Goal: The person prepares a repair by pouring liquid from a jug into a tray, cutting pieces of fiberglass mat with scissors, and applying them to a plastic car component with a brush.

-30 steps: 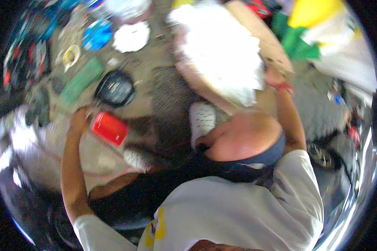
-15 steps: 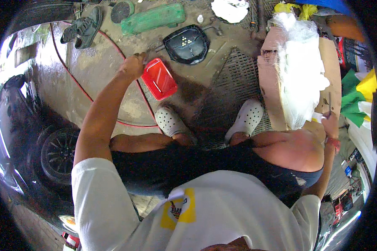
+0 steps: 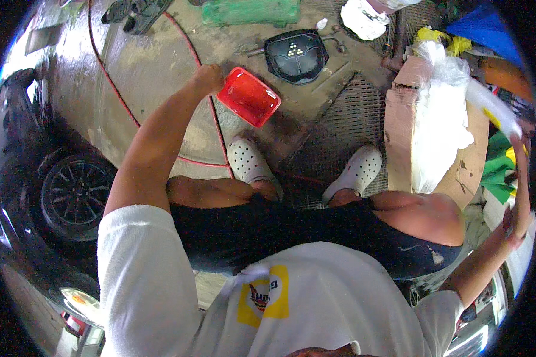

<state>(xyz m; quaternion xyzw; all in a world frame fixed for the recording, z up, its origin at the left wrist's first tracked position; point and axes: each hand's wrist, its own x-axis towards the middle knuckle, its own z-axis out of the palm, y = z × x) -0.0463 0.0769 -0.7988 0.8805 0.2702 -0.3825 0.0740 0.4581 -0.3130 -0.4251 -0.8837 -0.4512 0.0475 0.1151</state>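
My left hand is closed at the upper left edge of a red rectangular plastic tray. The tray is tilted, its hollow side facing me, and nothing shows inside it. At the far right, my right hand is raised and smeared by motion, a band at its wrist. Its fingertips reach the lower end of a long, whitish, blurred object with a yellow streak. Whether the fingers grip that object cannot be made out. Beside it, white plastic sheeting lies on a cardboard box.
A black shield-shaped part lies on the wet floor, near a green block and dark sandals. A red hose crosses the floor at left. Beside me stands a dark car. Perforated matting lies beyond my feet.
The view has shifted. My right hand has moved outward and up from beside the cardboard, and the long whitish object now shows above it. My left hand keeps hold of the red tray, which has turned slightly.
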